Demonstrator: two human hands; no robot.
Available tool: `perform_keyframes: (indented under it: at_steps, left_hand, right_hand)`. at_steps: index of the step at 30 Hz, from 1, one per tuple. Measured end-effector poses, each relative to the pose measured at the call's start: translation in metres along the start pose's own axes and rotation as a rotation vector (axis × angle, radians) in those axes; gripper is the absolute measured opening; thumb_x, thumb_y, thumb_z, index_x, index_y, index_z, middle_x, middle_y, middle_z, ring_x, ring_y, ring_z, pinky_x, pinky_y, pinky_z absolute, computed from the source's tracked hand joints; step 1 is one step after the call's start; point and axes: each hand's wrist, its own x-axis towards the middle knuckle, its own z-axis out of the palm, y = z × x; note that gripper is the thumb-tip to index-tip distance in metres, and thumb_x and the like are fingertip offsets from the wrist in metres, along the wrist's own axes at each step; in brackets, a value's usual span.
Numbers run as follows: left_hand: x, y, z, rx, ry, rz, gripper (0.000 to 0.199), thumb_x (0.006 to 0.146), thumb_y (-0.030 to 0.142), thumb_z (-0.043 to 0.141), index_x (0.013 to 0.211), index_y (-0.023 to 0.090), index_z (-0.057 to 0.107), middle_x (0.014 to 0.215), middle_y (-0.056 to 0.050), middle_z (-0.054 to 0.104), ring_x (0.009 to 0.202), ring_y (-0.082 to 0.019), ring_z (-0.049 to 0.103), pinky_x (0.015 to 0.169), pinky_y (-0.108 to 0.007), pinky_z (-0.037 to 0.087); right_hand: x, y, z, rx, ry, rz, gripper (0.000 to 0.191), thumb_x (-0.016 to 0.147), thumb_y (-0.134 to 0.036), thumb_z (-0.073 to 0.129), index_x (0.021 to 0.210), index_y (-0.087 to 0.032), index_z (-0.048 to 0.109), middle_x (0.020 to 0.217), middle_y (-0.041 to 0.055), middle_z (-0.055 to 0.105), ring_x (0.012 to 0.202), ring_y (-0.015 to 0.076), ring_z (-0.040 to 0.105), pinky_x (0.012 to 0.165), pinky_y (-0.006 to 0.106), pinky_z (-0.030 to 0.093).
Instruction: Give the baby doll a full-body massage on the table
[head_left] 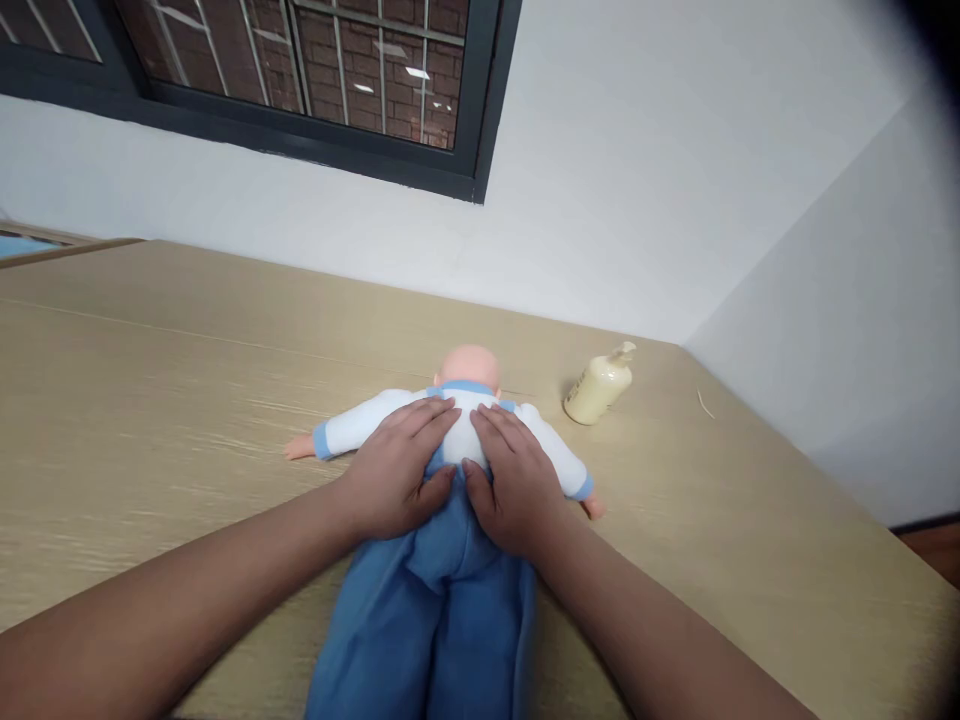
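A baby doll (466, 430) lies face down on the wooden table, its head pointing away from me and its arms spread to both sides. It wears a white top with light blue trim and blue trousers (442, 600). My left hand (401, 465) rests flat on the left side of the doll's back, fingers stretched out. On the right side of the back lies my right hand (517, 475), also flat, its fingers pointing toward the doll's neck. Both thumbs sit near the doll's waist, a small gap between them. The doll's face is hidden.
A cream pump bottle (598, 390) stands right of the doll's head on the table (187, 400). Near the table's right edge lies a thin pale strand (705, 403). White walls (637, 150) border the table behind and at right, below a dark-framed window (480, 120).
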Motion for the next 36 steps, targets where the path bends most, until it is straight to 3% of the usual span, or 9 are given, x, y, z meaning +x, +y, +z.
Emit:
perform_keyframes:
  at_steps: [4,8,11,16,19,26,31,33,36]
  left_hand:
    - [0.008,-0.002,-0.003,-0.032,-0.082,-0.052,0.053,0.088,0.035,0.056,0.137,0.013,0.057,0.137,-0.017,0.062,0.126,-0.035,0.057,0.107,-0.055,0.044]
    - [0.012,-0.004,-0.006,-0.08,-0.097,-0.066,0.045,0.09,0.04,0.058,0.128,0.017,0.063,0.126,-0.012,0.069,0.115,-0.031,0.062,0.102,-0.051,0.048]
    - [0.009,-0.005,-0.004,-0.064,-0.066,-0.043,0.053,0.093,0.047,0.056,0.135,0.015,0.058,0.137,-0.017,0.061,0.127,-0.034,0.055,0.108,-0.055,0.042]
    - [0.003,-0.006,0.0,0.037,-0.103,-0.109,0.07,0.095,0.054,0.052,0.149,0.009,0.044,0.159,-0.025,0.035,0.147,-0.04,0.033,0.118,-0.062,0.026]
    - [0.006,-0.004,-0.001,0.055,-0.153,-0.134,0.073,0.095,0.056,0.051,0.15,0.008,0.041,0.155,-0.024,0.041,0.144,-0.039,0.038,0.12,-0.06,0.025]
    - [0.012,-0.003,-0.004,0.026,-0.15,-0.138,0.067,0.093,0.056,0.054,0.142,0.011,0.05,0.14,-0.018,0.057,0.129,-0.036,0.052,0.118,-0.057,0.029]
    - [0.007,-0.006,0.0,-0.005,-0.107,-0.131,0.065,0.095,0.054,0.053,0.145,0.013,0.047,0.147,-0.019,0.052,0.137,-0.037,0.046,0.118,-0.059,0.028]
    - [0.003,-0.008,0.0,-0.045,-0.043,-0.129,0.059,0.096,0.049,0.053,0.144,0.014,0.049,0.15,-0.019,0.049,0.138,-0.035,0.044,0.117,-0.056,0.031]
    - [-0.003,-0.009,-0.008,-0.084,0.077,-0.136,0.047,0.096,0.041,0.054,0.135,0.014,0.056,0.144,-0.017,0.053,0.133,-0.032,0.049,0.113,-0.049,0.038]
  right_hand:
    - [0.004,0.001,-0.002,0.012,-0.055,0.03,0.041,0.096,-0.034,0.049,0.13,-0.013,0.06,0.13,0.0159,0.067,0.124,0.0318,0.059,0.111,0.054,0.043]
    - [0.005,0.003,-0.002,0.043,-0.04,0.063,0.034,0.096,-0.035,0.051,0.121,-0.016,0.064,0.117,0.0129,0.07,0.113,0.0307,0.062,0.105,0.054,0.047]
    - [0.002,0.006,0.001,0.052,-0.014,0.056,0.043,0.096,-0.036,0.051,0.133,-0.014,0.057,0.131,0.0158,0.064,0.124,0.0317,0.056,0.111,0.055,0.042]
    - [-0.001,0.008,0.002,-0.009,-0.052,0.092,0.058,0.097,-0.04,0.051,0.148,-0.013,0.044,0.157,0.0217,0.038,0.148,0.0381,0.032,0.119,0.065,0.029]
    - [0.0,0.008,0.0,-0.015,-0.108,0.112,0.06,0.097,-0.042,0.05,0.149,-0.014,0.043,0.156,0.0217,0.04,0.147,0.0372,0.034,0.119,0.064,0.028]
    - [0.006,0.01,-0.004,-0.013,-0.153,0.14,0.059,0.094,-0.045,0.051,0.147,-0.018,0.047,0.139,0.0173,0.057,0.13,0.0336,0.051,0.112,0.056,0.04]
    - [0.002,0.013,-0.002,0.018,-0.128,0.146,0.062,0.095,-0.049,0.052,0.149,-0.02,0.045,0.15,0.0164,0.049,0.14,0.0347,0.043,0.116,0.057,0.035]
    - [-0.001,0.014,-0.003,0.044,-0.083,0.157,0.059,0.095,-0.049,0.053,0.146,-0.019,0.049,0.152,0.016,0.047,0.143,0.0339,0.04,0.118,0.056,0.034]
    - [-0.002,0.015,-0.007,0.066,0.038,0.159,0.049,0.094,-0.044,0.055,0.135,-0.018,0.059,0.142,0.0157,0.055,0.136,0.0308,0.046,0.115,0.05,0.039]
